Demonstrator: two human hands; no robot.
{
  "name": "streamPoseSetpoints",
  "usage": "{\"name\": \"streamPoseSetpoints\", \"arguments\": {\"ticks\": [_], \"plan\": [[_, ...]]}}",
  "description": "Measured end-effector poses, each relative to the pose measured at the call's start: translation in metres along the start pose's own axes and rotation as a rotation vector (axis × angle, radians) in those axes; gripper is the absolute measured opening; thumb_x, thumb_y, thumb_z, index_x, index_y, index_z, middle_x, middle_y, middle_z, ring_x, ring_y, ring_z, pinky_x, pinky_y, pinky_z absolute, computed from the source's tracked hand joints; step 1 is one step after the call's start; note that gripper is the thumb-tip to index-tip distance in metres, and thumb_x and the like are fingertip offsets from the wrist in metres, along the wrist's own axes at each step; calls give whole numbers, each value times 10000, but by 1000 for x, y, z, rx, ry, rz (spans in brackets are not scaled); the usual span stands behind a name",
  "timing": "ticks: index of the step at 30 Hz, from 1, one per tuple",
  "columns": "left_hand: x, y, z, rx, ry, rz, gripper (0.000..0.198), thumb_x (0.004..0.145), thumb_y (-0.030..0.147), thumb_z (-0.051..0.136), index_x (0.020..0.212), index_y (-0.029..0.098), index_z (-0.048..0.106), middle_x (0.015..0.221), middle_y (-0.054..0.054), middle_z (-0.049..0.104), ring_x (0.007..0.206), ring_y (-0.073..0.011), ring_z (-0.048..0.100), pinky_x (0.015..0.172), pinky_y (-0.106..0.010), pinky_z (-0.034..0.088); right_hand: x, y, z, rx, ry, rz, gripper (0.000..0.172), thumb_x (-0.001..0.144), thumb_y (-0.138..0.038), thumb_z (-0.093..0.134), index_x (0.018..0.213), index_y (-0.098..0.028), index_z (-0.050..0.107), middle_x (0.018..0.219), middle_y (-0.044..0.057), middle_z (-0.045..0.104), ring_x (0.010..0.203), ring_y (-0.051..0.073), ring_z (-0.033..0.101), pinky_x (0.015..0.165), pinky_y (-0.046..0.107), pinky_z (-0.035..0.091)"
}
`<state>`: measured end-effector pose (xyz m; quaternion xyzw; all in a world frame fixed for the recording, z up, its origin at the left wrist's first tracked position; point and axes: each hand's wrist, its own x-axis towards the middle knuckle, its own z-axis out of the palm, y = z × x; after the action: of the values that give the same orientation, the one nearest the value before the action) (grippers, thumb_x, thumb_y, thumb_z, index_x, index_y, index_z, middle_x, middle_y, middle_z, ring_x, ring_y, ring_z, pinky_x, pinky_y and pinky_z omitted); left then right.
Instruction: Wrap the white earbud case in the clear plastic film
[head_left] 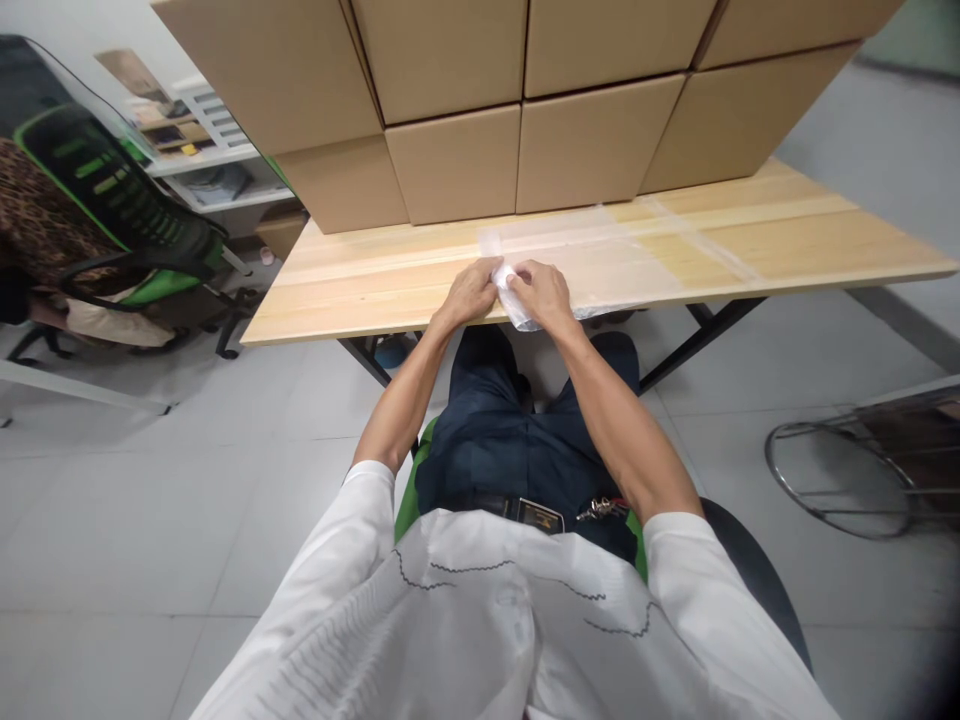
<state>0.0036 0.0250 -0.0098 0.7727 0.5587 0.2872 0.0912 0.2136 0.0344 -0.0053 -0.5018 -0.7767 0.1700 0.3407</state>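
Observation:
My left hand (471,290) and my right hand (541,293) meet at the near edge of a light wooden table (360,290). Both are closed on a small, crumpled clear plastic bag (511,292) with something white inside it, held between the fingertips. A larger sheet of clear plastic film (600,255) lies flat on the tabletop to the right of my hands and hangs slightly over the edge.
Stacked cardboard boxes (465,160) fill the back of the table. A green and black office chair (127,210) stands at the left, with shelves behind it. A round metal frame (840,480) sits on the grey tiled floor at the right.

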Motion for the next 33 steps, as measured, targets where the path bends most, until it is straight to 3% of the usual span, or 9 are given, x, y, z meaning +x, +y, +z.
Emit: {"name": "streamPoseSetpoints", "arguments": {"ticks": [8, 13, 17, 23, 29, 33], "plan": [[-1, 0, 2, 28, -5, 2, 686, 987, 198, 615, 1650, 179, 790, 1722, -154, 800, 1620, -376, 736, 1430, -544, 560, 15, 11, 18, 40, 96, 49, 276, 1167, -461, 623, 1125, -290, 836, 1091, 139, 900, 1154, 411, 823, 1111, 596, 699], [-1, -1, 3, 19, 17, 24, 705, 979, 162, 619, 1665, 159, 779, 1762, -166, 768, 1668, -365, 701, 1477, -525, 514, 22, 16, 23, 24, 93, 81, 269, 1169, -459, 613, 1045, -295, 787, 1081, 155, 891, 1102, 414, 816, 1080, 601, 705], [-2, -2, 2, -8, 71, 5, 624, 1052, 196, 607, 1649, 196, 788, 1713, -154, 796, 1625, -353, 724, 1453, -528, 538, 23, 13, 21, 28, 86, 84, 231, 1159, -411, 615, 1026, -306, 772, 1079, 155, 891, 1116, 425, 814, 1093, 605, 699], [-5, 3, -2, 9, 34, 26, 569, 1032, 166, 569, 1522, 201, 856, 1655, -154, 828, 1613, -352, 724, 1436, -531, 564, 20, 0, 10, -53, -9, 153, 205, 1173, -293, 592, 1127, -285, 791, 1226, 177, 899, 1229, 442, 809, 1169, 594, 658], [-7, 6, -2, -56, 96, 9, 613, 1094, 271, 580, 1675, 285, 776, 1842, -110, 708, 1747, -345, 638, 1509, -578, 479, 17, -7, 4, -47, -21, 182, 146, 1167, -262, 623, 1118, -275, 760, 1236, 173, 886, 1247, 428, 808, 1150, 564, 648], [-11, 13, -3, -6, 88, -7, 554, 1113, 287, 575, 1608, 270, 821, 1881, -118, 670, 1779, -348, 609, 1511, -566, 479, 16, -8, 4, -23, -7, 175, 128, 1142, -231, 642, 1059, -282, 724, 1192, 166, 882, 1202, 416, 807, 1111, 552, 651]]}}
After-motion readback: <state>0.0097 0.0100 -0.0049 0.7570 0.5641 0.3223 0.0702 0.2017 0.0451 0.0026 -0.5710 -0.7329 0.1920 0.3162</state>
